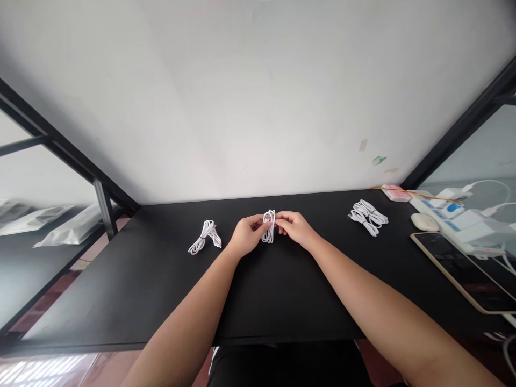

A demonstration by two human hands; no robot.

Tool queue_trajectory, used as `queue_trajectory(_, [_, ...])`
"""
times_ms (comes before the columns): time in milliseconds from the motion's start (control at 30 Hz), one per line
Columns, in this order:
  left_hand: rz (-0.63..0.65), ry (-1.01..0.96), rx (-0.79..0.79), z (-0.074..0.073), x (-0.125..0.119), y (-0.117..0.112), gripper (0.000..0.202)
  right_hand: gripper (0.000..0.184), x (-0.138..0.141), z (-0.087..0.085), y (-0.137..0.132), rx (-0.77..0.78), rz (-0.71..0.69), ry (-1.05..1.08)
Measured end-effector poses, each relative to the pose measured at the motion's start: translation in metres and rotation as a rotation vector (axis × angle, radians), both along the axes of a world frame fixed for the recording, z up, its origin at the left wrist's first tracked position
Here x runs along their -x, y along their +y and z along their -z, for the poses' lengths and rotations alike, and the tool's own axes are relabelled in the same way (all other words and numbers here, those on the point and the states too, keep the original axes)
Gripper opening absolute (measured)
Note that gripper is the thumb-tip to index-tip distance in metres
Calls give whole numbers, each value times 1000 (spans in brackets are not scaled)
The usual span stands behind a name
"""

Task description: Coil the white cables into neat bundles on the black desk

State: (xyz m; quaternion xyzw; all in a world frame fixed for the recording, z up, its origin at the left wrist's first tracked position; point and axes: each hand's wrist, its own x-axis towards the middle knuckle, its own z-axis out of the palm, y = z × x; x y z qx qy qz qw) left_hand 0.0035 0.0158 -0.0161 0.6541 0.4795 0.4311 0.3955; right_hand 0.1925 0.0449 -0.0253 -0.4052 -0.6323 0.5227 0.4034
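Presently, our left hand (244,236) has its grip pinched on a coiled white cable (272,230) over the tabletop (161,290); our right hand (297,227) meets its side, whether gripping we cannot tell.

White cable coil (267,237), thin cord wound in several long, narrow loops (lower ends clear of the fingers), is pinched in the left hand (246,235) with the right hand's (295,228) fingertips at its right edge, mid-tabletop, whether raised or resting unclear.
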Motion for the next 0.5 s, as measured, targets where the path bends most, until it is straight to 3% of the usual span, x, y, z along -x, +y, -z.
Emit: queue_trajectory(500, [29,180,-106,-5,1,-4,41,24,0,-5,-2,93,13,47])
